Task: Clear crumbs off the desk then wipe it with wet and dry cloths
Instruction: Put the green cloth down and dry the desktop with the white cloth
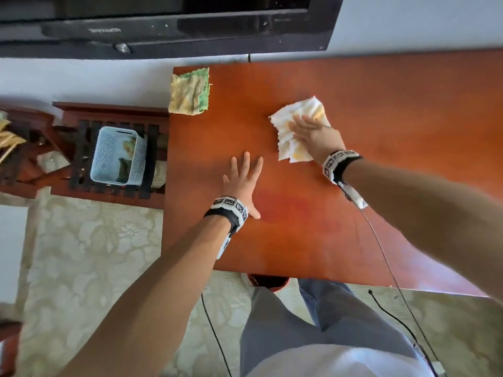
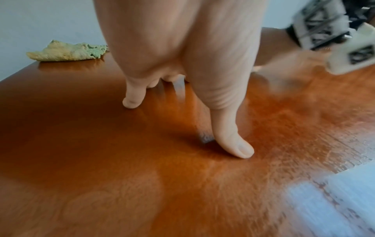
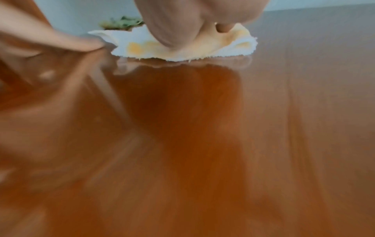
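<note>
Left hand (image 1: 243, 183), centre of the head view: fingers straight, palm flat on the desk (image 1: 381, 110), grasping nothing. Right hand (image 1: 315, 137), upper right: fingers extended, pressing the white-and-yellow cloth (image 1: 295, 131) onto the desk. Green-yellow cloth (image 1: 189, 91) lies at the desk's upper-left corner. Only the head view shows the blue basket (image 1: 115, 155), left.

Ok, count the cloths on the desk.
2. A white and yellow cloth lies under the right hand; a yellow and green cloth sits at the desk's far left corner.
</note>
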A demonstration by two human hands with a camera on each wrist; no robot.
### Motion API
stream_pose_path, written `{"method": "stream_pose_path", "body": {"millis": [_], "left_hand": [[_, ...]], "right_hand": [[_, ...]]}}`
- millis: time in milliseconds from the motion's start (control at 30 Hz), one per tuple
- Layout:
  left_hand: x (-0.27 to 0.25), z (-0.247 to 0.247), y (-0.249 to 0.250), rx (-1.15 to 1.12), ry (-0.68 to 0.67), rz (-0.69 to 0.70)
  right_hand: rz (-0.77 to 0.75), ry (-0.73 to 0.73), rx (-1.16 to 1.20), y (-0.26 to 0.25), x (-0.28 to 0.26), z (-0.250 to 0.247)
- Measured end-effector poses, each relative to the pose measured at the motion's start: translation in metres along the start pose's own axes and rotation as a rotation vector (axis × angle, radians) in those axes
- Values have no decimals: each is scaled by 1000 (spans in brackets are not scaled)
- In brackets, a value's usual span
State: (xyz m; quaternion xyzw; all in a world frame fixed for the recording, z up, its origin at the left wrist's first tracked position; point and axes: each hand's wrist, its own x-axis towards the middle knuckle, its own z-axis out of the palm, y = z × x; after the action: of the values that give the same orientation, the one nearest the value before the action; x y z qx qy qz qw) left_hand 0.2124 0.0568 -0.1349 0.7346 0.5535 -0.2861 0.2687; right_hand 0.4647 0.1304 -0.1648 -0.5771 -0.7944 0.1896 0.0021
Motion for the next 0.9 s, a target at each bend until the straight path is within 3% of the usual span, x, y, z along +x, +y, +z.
{"method": "stream_pose_path", "body": {"millis": [200, 367, 500, 700, 900], "left_hand": [[0, 3, 0, -39, 8, -17], [0, 3, -2, -57, 8, -28], [-1, 0, -1, -56, -2, -38], [-2, -4, 0, -44, 6, -39], [-12, -10, 5, -40, -4, -34]], "right_hand": [[164, 19, -89, 58, 100, -50], [156, 4, -146, 56, 108, -66], [104, 28, -87, 45, 79, -59], [-116, 60, -30, 24, -10, -5], [-336, -103, -100, -20, -142, 44]]}}
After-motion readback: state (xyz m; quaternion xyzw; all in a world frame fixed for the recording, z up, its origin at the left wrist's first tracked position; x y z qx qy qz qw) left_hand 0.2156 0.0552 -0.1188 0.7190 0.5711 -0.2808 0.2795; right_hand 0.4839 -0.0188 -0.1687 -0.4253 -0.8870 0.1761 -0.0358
